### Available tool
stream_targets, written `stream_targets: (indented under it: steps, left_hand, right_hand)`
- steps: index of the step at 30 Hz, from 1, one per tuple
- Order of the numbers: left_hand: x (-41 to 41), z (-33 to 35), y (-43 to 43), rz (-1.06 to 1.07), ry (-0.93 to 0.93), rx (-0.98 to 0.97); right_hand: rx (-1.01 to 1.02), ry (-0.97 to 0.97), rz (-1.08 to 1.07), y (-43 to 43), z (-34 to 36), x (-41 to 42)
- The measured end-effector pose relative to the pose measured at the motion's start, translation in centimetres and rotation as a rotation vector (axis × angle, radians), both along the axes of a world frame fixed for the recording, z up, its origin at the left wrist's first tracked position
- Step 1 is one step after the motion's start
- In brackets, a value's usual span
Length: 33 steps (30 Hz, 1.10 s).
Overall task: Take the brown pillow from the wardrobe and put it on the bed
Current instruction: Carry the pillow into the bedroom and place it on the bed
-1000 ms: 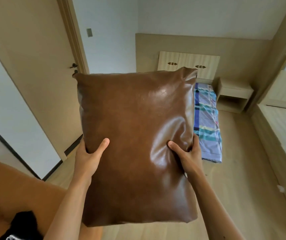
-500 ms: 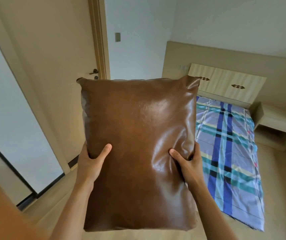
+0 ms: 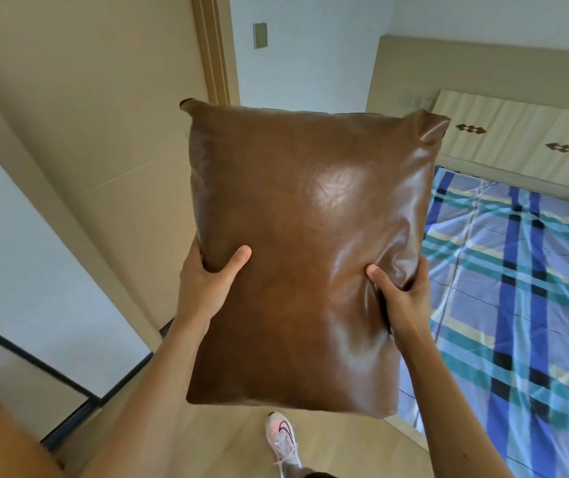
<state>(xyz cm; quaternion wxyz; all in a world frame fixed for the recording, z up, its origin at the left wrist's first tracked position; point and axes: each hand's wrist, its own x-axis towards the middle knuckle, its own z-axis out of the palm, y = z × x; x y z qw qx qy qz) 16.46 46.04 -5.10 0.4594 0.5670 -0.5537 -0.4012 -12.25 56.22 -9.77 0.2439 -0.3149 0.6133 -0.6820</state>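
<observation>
Fingers (image 3: 238, 258) of both hands clench the brown pillow (image 3: 303, 243) by its sides; I should lower it flat on the bed (image 3: 524, 305).

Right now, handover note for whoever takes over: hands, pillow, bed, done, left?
Left hand: gripping the brown pillow at its left edge, thumb on the front.
Right hand: gripping the right edge, thumb pressed into the cover.
Pillow: held upright in the air in front of the person, out of the wardrobe, not touching the bed.
Bed: to the right, plaid sheet, nothing lying on the part in view.
Done: pillow taken and carried to the bedside.
Left: lower it onto the bed, release both hands.
</observation>
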Motion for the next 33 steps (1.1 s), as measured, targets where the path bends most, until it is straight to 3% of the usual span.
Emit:
stream_targets:
  steps: [17, 26, 33]
  left_hand:
    - [-7.2, 0.0, -34.0, -0.204, -0.082, 0.026]
    - [-10.4, -2.6, -51.1, -0.5, 0.006, 0.076]
    - [-14.5, -1.7, -63.4, -0.723, -0.048, 0.091]
  right_hand:
    - [0.025, -0.082, -0.164, -29.7, -4.1, -4.9]
    - [0.075, -0.088, -0.414, -40.8, -5.9, -4.2]
    - [0.064, -0.123, -0.619, -48.3, -5.4, -3.0]
